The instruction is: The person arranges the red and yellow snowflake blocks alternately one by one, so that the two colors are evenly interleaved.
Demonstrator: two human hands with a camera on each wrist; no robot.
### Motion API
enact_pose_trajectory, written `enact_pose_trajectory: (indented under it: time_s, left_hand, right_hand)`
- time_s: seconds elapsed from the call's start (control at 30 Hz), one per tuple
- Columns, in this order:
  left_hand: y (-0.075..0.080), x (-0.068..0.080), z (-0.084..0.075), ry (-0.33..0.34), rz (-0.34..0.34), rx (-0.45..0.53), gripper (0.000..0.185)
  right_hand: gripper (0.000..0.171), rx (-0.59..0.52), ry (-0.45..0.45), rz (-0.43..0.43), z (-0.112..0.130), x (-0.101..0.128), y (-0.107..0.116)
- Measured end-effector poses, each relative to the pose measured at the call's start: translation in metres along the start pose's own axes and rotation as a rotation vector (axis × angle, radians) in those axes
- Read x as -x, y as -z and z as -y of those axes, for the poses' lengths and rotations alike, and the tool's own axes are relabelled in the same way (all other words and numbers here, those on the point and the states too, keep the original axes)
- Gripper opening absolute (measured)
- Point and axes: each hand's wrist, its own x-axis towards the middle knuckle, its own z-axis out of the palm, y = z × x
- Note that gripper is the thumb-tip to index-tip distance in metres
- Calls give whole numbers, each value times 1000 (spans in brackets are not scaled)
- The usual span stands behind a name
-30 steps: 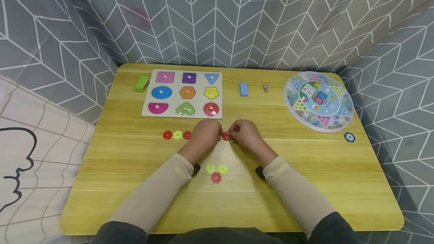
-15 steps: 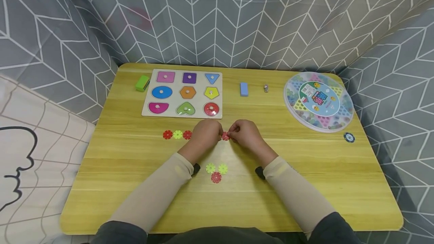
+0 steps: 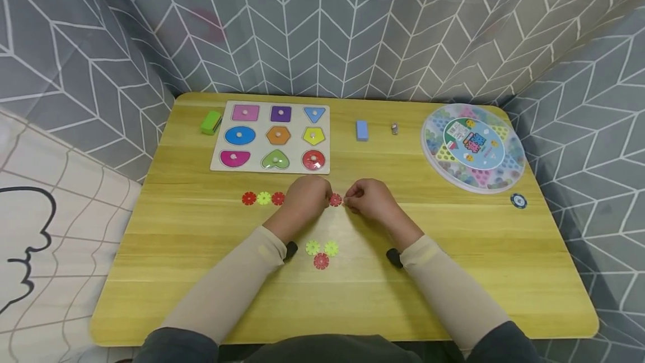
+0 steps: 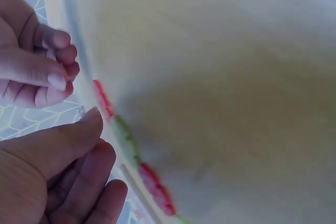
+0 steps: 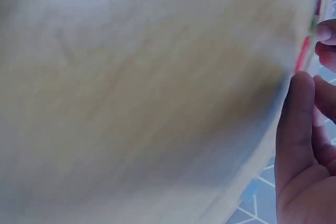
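Note:
A red snowflake disc (image 3: 335, 200) lies on the yellow table (image 3: 453, 262) between my two hands. My left hand (image 3: 308, 196) rests just left of it, covering the end of a row of red, green and red discs (image 3: 263, 199). In the left wrist view the thumb (image 4: 79, 129) reaches to the red disc's (image 4: 102, 98) edge, with the fingers loosely bent below. My right hand (image 3: 364, 199) sits just right of the disc, fingers loosely curled and holding nothing. The right wrist view is blurred and shows my right hand (image 5: 302, 145) beside the disc's edge.
Two green discs and a red one (image 3: 321, 252) lie between my forearms. A shape puzzle board (image 3: 272, 138) and a green block (image 3: 211, 122) stand at the back left. A blue block (image 3: 361, 130), a round game box (image 3: 472, 147) and a dark chip (image 3: 518, 201) are to the right.
My right hand has drawn back a little to the right, off the red disc it was pinching. The left hand has stayed in place.

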Motion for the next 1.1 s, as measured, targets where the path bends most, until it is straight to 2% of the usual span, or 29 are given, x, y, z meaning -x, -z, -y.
enact_pose_trajectory:
  time_s: [0.17,0.27,0.4,0.6,0.8,1.0,1.1]
  left_hand:
    - [8,-6,-9,-44,5,-14,11]
    - [11,-12,-13,-73,20,-36,5]
    - [11,-17,-15,-51,43,-64,20]
    - [6,-19,-13,-17,60,-59,15]
    - [3,-20,-14,-31,61,-37,11]
    - [3,-19,-17,-36,78,-41,3]
    - [2,-20,-17,-43,82,-35,2]
  right_hand:
    - [7,-40,15,61,3,21,0]
    - [6,-11,45,107,4,36,-9]
    - [7,60,84,128,5,51,-25]
    - [13,68,100,88,7,62,-41]
    - [19,112,157,77,6,67,-48]
    - [19,189,243,48,5,68,-54]
    - [18,215,255,42,4,68,-55]
